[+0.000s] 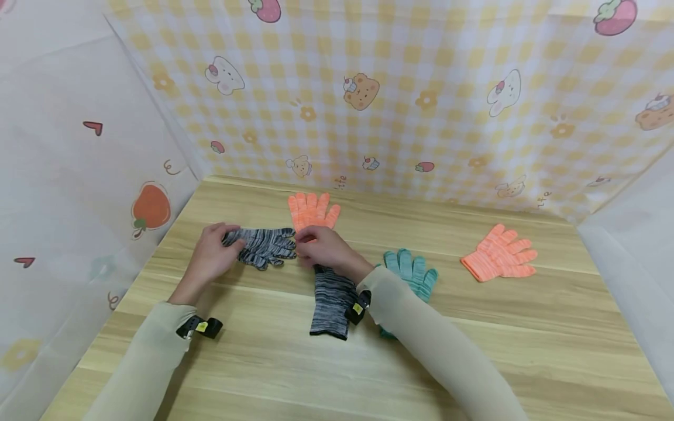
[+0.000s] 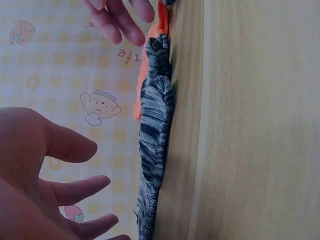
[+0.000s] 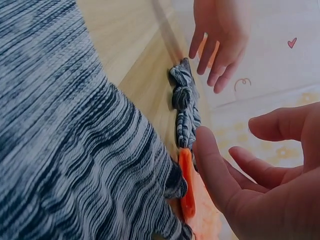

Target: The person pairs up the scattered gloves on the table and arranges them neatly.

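A black-and-grey knit glove [image 1: 262, 244] lies on its side across the left of the table, fingers toward the right. Over its cuff end hovers my left hand [image 1: 213, 252], thumb and fingers spread apart; the left wrist view shows a gap between these fingers and the glove [image 2: 154, 130]. My right hand [image 1: 327, 250] is above the glove's fingertips, its own fingers loosely bent and holding nothing in the right wrist view. Beneath the right wrist is a second black-and-grey glove [image 1: 330, 304], cuff toward me. An orange glove [image 1: 312, 211] lies just behind, partly covered by the right hand.
A teal glove [image 1: 409, 272] lies partly hidden under the right forearm. Farther right is another orange glove [image 1: 497, 257]. The wooden table [image 1: 274, 374] meets a yellow checked cloth [image 1: 400, 134] at the back and a white printed sheet [image 1: 63, 193] at the left.
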A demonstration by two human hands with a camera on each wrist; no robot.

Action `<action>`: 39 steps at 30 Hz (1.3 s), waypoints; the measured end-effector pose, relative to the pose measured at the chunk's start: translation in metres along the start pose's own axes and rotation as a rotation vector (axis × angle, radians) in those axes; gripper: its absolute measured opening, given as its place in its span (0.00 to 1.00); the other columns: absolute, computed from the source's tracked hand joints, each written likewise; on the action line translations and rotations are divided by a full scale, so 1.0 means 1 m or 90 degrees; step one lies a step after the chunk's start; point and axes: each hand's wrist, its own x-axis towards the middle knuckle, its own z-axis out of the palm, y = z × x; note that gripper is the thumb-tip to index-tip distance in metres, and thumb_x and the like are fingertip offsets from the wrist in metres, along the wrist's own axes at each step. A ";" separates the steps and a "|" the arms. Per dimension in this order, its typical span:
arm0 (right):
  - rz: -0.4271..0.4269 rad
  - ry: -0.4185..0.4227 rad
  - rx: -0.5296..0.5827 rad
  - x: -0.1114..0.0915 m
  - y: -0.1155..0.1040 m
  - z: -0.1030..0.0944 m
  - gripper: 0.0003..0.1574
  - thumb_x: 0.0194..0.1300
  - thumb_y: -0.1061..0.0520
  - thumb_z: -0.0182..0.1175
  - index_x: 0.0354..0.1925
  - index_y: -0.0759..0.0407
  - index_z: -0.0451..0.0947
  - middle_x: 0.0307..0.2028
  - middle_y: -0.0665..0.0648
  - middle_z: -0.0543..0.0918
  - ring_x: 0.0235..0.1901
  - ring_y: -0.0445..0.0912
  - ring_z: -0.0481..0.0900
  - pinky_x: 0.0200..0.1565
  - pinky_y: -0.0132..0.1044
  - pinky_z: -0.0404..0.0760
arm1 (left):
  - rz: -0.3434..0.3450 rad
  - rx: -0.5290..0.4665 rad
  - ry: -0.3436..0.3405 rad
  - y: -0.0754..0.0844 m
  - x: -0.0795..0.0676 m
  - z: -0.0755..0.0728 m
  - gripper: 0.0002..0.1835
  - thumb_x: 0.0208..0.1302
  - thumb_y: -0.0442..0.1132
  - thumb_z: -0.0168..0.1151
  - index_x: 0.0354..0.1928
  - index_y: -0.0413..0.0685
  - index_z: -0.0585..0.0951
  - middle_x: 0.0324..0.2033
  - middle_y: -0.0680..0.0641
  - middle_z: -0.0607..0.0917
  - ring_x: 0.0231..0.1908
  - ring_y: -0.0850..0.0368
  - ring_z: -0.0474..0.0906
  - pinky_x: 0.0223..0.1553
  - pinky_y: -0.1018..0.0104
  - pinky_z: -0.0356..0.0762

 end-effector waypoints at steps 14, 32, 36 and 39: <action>0.027 0.022 -0.031 0.014 0.001 0.007 0.29 0.78 0.64 0.59 0.73 0.68 0.77 0.61 0.65 0.83 0.47 0.55 0.88 0.50 0.46 0.91 | -0.024 0.072 -0.082 -0.005 0.005 0.001 0.34 0.82 0.43 0.55 0.78 0.24 0.67 0.78 0.15 0.53 0.77 0.12 0.48 0.74 0.20 0.52; 0.043 -0.017 -0.097 0.014 -0.003 0.010 0.24 0.81 0.59 0.61 0.69 0.67 0.82 0.65 0.63 0.84 0.51 0.57 0.91 0.52 0.45 0.90 | -0.002 0.092 -0.061 -0.009 0.004 0.003 0.32 0.80 0.40 0.59 0.72 0.17 0.72 0.73 0.19 0.64 0.73 0.18 0.57 0.72 0.26 0.56; 0.041 -0.020 -0.101 0.014 -0.002 0.010 0.25 0.82 0.59 0.61 0.70 0.66 0.82 0.67 0.62 0.83 0.51 0.56 0.91 0.53 0.45 0.90 | 0.007 0.075 -0.040 -0.012 0.007 0.000 0.27 0.78 0.37 0.62 0.69 0.21 0.76 0.69 0.17 0.70 0.69 0.18 0.66 0.66 0.27 0.69; 0.036 -0.022 -0.111 0.015 -0.002 0.009 0.25 0.82 0.59 0.61 0.71 0.66 0.82 0.68 0.62 0.83 0.49 0.57 0.92 0.53 0.46 0.89 | 0.007 0.063 -0.035 -0.015 0.010 -0.001 0.28 0.76 0.35 0.64 0.69 0.22 0.75 0.67 0.17 0.73 0.68 0.20 0.71 0.66 0.28 0.72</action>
